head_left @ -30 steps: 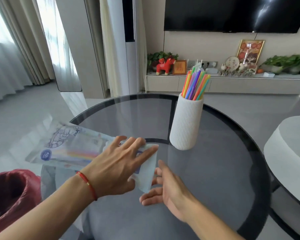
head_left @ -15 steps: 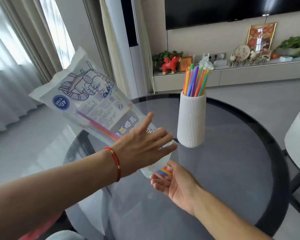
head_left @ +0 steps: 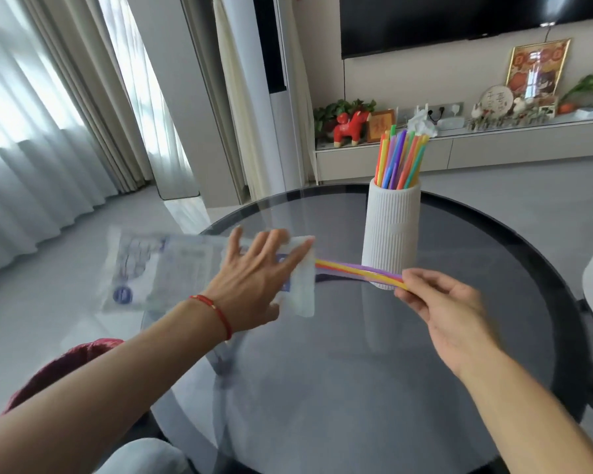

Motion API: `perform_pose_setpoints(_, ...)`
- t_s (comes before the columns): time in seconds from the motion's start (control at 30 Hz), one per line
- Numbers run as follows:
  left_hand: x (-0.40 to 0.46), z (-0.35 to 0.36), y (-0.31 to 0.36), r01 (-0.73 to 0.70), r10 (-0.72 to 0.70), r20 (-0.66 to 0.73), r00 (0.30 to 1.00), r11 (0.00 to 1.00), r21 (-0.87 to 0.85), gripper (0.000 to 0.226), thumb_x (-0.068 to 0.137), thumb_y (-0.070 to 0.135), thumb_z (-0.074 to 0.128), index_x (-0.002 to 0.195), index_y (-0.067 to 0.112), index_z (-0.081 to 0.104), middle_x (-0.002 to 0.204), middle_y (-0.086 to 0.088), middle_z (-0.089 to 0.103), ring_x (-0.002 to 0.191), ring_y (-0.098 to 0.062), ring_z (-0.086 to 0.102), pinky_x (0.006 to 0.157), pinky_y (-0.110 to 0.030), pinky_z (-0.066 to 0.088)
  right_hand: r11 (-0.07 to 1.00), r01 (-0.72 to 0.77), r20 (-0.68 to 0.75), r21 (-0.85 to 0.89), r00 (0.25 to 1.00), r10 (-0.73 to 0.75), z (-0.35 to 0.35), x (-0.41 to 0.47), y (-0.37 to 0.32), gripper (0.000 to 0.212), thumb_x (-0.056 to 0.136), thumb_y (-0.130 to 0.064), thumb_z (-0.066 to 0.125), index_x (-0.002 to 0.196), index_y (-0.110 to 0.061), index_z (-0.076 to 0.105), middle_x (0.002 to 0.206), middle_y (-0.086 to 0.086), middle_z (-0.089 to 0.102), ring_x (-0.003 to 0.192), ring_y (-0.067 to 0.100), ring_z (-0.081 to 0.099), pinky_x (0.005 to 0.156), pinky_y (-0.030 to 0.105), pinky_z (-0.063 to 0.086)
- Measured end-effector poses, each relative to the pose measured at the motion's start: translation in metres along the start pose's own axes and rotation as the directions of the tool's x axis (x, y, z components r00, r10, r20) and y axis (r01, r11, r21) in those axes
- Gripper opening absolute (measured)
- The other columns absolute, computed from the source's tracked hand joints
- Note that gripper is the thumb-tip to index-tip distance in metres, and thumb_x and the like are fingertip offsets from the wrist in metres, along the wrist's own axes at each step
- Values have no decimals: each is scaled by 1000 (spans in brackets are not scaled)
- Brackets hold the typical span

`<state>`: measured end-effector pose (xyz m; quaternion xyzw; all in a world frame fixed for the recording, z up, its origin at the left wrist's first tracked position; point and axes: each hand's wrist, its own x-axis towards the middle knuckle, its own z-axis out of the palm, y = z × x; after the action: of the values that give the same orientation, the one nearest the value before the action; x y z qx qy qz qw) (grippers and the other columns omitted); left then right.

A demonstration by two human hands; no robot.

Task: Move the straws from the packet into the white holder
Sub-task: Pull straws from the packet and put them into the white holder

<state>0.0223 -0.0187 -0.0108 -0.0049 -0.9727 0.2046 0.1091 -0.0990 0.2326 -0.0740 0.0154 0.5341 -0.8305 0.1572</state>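
Straws [head_left: 356, 271] lie level, crossing just before the holder [head_left: 392, 234], half out of the packet [head_left: 172, 268], its print blurred. Right hand [head_left: 442, 307] pinches them; left hand [head_left: 254, 285] grips the packet.

Floor: pale grey [head_left: 65, 302].
Window: sheer curtains [head_left: 31, 148], daylight behind.
Wall: television [head_left: 459, 22] above low cabinet [head_left: 493, 152].
Table: round dark glass [head_left: 356, 371].

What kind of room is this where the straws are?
Most likely a living room in a home. A big TV hangs on the wall over a long low cabinet with ornaments, and tall curtains cover the window beside the round glass table.
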Motion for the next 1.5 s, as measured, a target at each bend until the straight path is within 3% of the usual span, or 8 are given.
perform_pose_setpoints(0.3,-13,30,4,282,-109,424,899,885,-371,134,66,52,80,152,32,-20,154,-6,18,144,-30,21,117,-69,15,928,277,-145,-248,937,-318,-29,2,-24,12,95,-6,77,91,-17,78,77,-4,80,62,7,77,64,13,60)
perform_pose_setpoints(0.5,-8,-8,36,33,-152,-383,911,953,-300,74,76,53,63,136,16,41,133,-9,45,123,-34,46,103,-55,42,782,447,16,-435,872,-490,-23,-5,-24,14,94,-12,77,90,-26,80,74,-4,81,66,11,79,63,15,59)
perform_pose_setpoints(0.6,12,-18,41,74,-86,-207,974,995,-67,71,84,54,59,141,17,39,135,-15,54,133,-38,44,112,-63,28,799,498,162,-336,867,-472,-18,-11,-27,11,91,-11,80,90,-21,83,74,2,81,62,15,77,65,18,60)
perform_pose_setpoints(0.77,19,4,55,190,-189,52,981,853,-486,17,97,35,52,102,19,48,69,-7,51,71,-45,57,58,-42,42,953,272,261,133,918,-298,-14,-16,-30,22,82,-31,78,94,-14,83,78,5,77,62,14,72,61,20,60)
perform_pose_setpoints(0.93,17,18,97,152,-137,77,988,710,-688,17,95,26,55,84,17,47,72,-13,61,66,-37,49,59,-40,34,960,256,390,-114,900,-193,12,-26,-1,28,88,-26,76,103,-2,76,78,13,77,62,19,70,57,25,58)
perform_pose_setpoints(1.13,4,30,83,141,-228,-9,974,630,-764,49,69,22,60,118,20,55,115,3,59,110,-18,50,93,-35,45,559,576,353,-596,814,-462,0,-18,-31,19,99,-21,72,81,-20,75,62,0,76,52,12,73,61,22,60)
perform_pose_setpoints(1.3,-10,54,73,249,-370,-43,928,702,-667,34,76,22,66,109,24,57,109,5,59,108,-22,51,97,-40,42,203,504,446,-839,853,-272,9,-7,-54,29,95,-36,69,74,-15,72,59,-2,71,46,5,69,53,20,58)
perform_pose_setpoints(1.5,-16,79,77,302,-400,-28,916,732,-611,48,82,52,54,123,26,54,119,6,60,115,-22,52,105,-45,40,145,444,410,-884,886,-216,14,-1,-40,34,97,-33,68,75,-7,71,64,4,73,49,9,72,64,42,66)
